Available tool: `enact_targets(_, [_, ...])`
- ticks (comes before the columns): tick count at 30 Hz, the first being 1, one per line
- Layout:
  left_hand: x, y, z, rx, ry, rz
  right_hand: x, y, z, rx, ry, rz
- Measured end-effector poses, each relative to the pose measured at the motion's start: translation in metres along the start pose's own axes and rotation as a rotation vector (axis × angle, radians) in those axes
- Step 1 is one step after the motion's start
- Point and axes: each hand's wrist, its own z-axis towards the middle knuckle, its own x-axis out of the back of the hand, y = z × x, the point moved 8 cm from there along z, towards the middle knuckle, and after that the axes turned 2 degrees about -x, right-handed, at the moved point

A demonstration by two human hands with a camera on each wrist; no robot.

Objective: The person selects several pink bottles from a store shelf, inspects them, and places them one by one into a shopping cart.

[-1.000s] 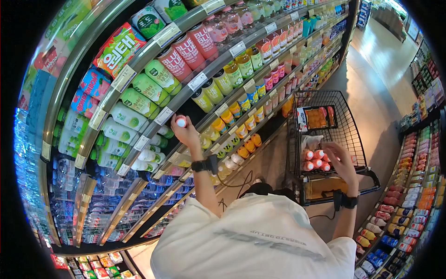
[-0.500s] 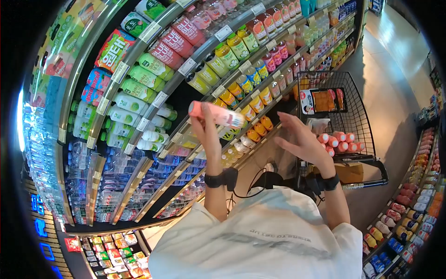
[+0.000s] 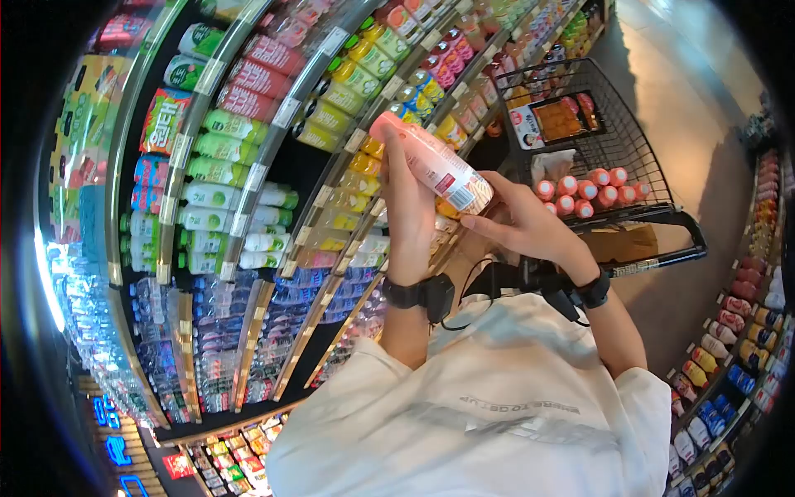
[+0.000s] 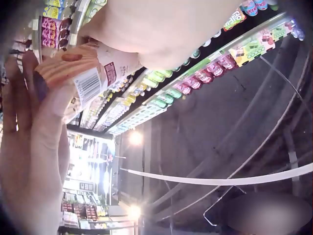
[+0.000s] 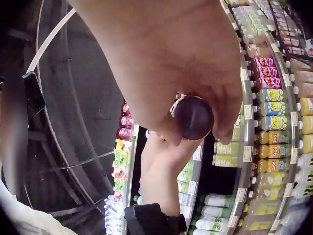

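A pink bottle point(image 3: 435, 164) with a barcode label is held tilted in front of the chest. The left hand point(image 3: 408, 195) grips its capped end and upper side. Around the bottom end curl the fingers and thumb of the right hand point(image 3: 530, 219). In the left wrist view the barcode side of the bottle point(image 4: 90, 81) shows, with the right hand point(image 4: 39, 142) at its base. The right wrist view shows the dark round base point(image 5: 192, 117) between the right hand's point(image 5: 181, 63) thumb and fingers.
A black wire cart point(image 3: 654, 170) stands at the right with several pink-capped bottles point(image 3: 584, 190), a packaged food tray point(image 3: 559, 120) and a whitish bag point(image 3: 552, 166). Drink shelves point(image 3: 240, 199) rise along the left; another stocked shelf point(image 3: 720, 348) lines the right.
The left hand has brought the bottle away from the shelf to the chest front. The right hand has moved from over the cart to the bottle's base and taken hold. The view has shifted.
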Motion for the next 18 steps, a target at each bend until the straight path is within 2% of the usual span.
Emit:
enact_targets(3, [-0.026,-0.004,-0.009,0.003,-0.137,0.034,0.013,-0.004,-0.011,0.003,0.03,0.097])
enact_targets(6, [-0.069,0.002,-0.038,0.055,-0.244,0.017,0.014,-0.014,-0.023,-0.114,-0.048,0.417])
enact_targets(7, [-0.076,0.0,-0.042,0.078,-0.288,0.005,0.014,-0.018,-0.024,-0.072,-0.042,0.463])
enact_targets(9, [-0.085,0.0,-0.044,0.116,-0.373,-0.013,0.016,-0.023,-0.03,-0.061,-0.023,0.381])
enact_targets(13, [-0.096,-0.001,-0.048,0.11,-0.531,-0.001,0.032,-0.047,-0.043,-0.021,0.01,-0.137])
enact_targets(14, [-0.097,-0.002,-0.053,0.155,-0.514,0.015,0.04,-0.047,-0.047,-0.018,0.055,-0.143])
enact_targets(16, [-0.104,0.003,-0.058,0.13,-0.582,0.059,0.062,-0.056,-0.053,0.029,0.16,-0.205])
enact_targets(18, [-0.112,0.008,-0.065,0.097,-0.658,0.119,0.081,-0.061,-0.061,0.051,0.329,-0.106])
